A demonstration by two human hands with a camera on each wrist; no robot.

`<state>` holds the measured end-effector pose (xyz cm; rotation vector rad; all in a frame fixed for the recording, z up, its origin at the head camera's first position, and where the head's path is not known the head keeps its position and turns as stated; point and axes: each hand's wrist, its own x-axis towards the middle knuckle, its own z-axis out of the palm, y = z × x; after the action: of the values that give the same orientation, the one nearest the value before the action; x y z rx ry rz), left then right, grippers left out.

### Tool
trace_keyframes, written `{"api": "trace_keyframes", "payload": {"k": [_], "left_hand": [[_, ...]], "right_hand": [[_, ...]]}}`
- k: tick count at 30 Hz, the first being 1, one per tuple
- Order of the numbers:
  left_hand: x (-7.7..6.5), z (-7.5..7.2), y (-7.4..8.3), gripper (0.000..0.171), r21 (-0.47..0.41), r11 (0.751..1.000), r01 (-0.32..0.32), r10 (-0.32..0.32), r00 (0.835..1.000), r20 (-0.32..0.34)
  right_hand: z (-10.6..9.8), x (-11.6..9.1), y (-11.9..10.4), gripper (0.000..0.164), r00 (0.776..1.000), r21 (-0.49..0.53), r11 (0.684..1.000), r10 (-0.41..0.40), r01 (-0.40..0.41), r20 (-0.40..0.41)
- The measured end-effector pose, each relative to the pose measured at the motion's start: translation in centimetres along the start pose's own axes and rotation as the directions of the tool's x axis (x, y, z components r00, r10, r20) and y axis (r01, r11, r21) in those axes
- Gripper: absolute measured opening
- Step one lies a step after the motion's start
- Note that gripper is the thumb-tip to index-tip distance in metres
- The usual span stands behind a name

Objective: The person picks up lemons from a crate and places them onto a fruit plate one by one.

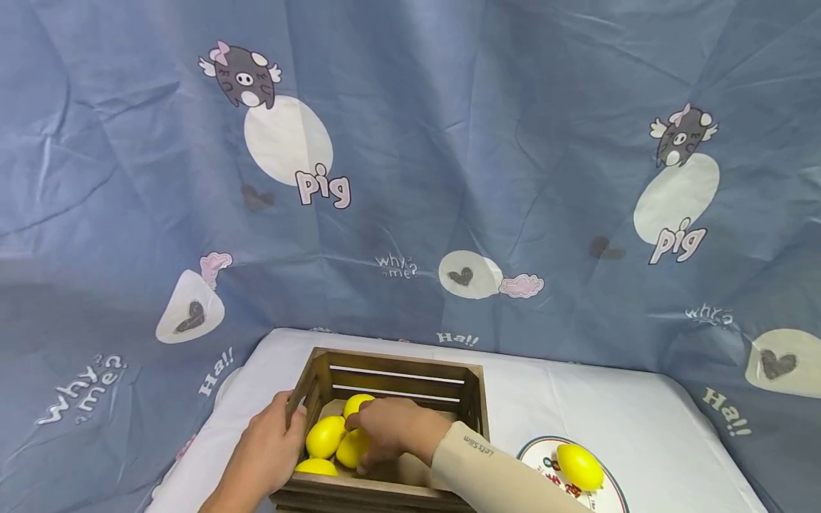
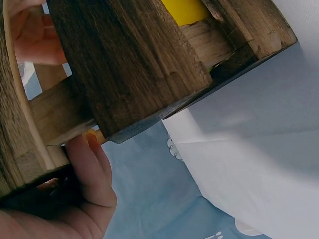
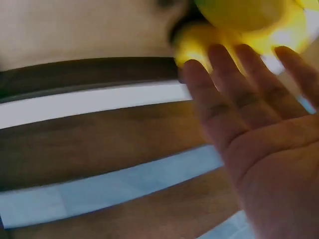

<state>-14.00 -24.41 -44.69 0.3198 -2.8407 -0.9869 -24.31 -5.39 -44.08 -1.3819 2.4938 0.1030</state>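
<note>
A brown slatted wooden crate [image 1: 385,486] holds several yellow lemons [image 1: 325,437] bunched toward its left end. My left hand [image 1: 269,443] grips the crate's left side, and in the left wrist view its thumb and fingers [image 2: 92,169] lie about the slats. My right hand [image 1: 398,426] reaches down inside the crate at the lemons, coming in from the right. In the right wrist view its fingers [image 3: 244,94] are extended toward blurred lemons [image 3: 239,15], palm showing. The right thumb is out of that view.
Right of the crate, a round white plate [image 1: 535,450] with a coloured rim and red print carries one lemon [image 1: 580,467]. A white cloth [image 1: 545,392] covers the table. Behind hangs a blue printed curtain [image 1: 410,178].
</note>
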Motion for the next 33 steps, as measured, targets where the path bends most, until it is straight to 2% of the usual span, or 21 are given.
{"api": "trace_keyframes", "payload": {"k": [3,9,22,33], "left_hand": [[0.0,0.1,-0.1,0.049,-0.001,1.0,0.014,-0.014,1.0,0.003],[-0.1,0.2,-0.1,0.05,0.0,0.999,0.033,-0.033,0.999,0.017],[0.0,-0.1,0.1,0.05,-0.01,1.0,0.021,-0.02,1.0,0.011],[0.0,-0.1,-0.1,0.049,-0.013,1.0,0.017,-0.017,1.0,0.004]], "right_hand": [[0.6,0.2,-0.5,0.056,1.0,-0.039,0.999,0.029,-0.029,0.005],[1.1,0.4,-0.8,0.054,1.0,-0.046,0.999,0.014,-0.014,0.015],[1.6,0.5,-0.7,0.044,0.999,-0.072,0.997,0.028,-0.025,0.031],[2.1,0.4,-0.6,0.047,0.998,-0.02,0.999,0.046,-0.045,0.051]]}}
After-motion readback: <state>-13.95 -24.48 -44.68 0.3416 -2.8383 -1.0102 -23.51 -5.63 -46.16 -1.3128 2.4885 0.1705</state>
